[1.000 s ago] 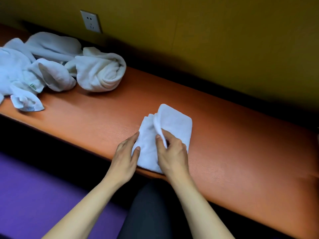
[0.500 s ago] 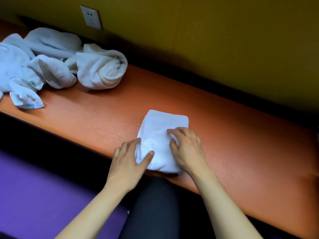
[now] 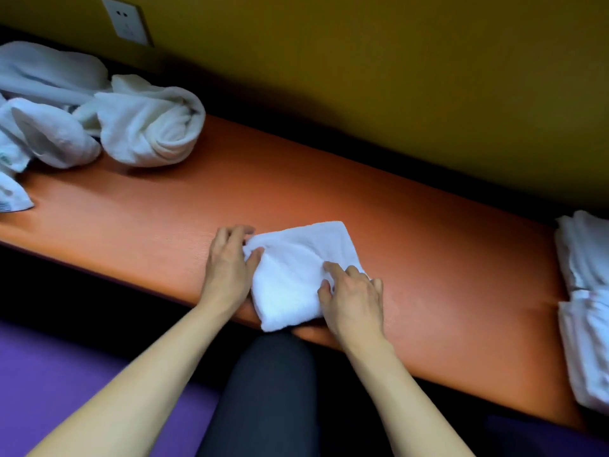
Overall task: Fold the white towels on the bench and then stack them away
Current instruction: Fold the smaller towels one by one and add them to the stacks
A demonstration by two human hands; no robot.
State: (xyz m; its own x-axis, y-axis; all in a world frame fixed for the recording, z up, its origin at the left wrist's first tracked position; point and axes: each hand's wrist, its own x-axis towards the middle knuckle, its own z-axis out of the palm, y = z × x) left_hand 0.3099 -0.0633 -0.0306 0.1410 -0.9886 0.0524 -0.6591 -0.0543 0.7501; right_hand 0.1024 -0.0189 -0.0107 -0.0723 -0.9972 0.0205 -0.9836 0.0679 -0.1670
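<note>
Here a folded white towel (image 3: 298,275) lies flat on the orange counter (image 3: 428,258), at its near edge, directly in front of the person's dark-clad knee (image 3: 267,390). The left hand (image 3: 229,265) sits at the towel's left side; its thumb presses down on the top of the cloth at that corner while the other fingers (image 3: 230,233) reach past the far left corner, seemingly pinching that edge, though the underside of the cloth is hidden. The right hand (image 3: 354,298) rests on the towel's right side, fingers bent, with the index fingertip and thumb bunching a small ridge of fabric between them, so it is pinching the cloth rather than lying loose.

Well to the left of the folded towel, toward the wall, a heap of unfolded white towels (image 3: 99,117) sprawls across the counter, one of them rolled into a loose coil nearest the towel. Well to the right of the folded towel, at the frame's edge, stands a stack of folded white towels (image 3: 586,308), partly cut off from view. Behind the heap, a white wall socket (image 3: 127,19) is set in the yellow wall (image 3: 395,77). Below the counter's near edge, purple floor (image 3: 66,374) shows to the left of the knee.
</note>
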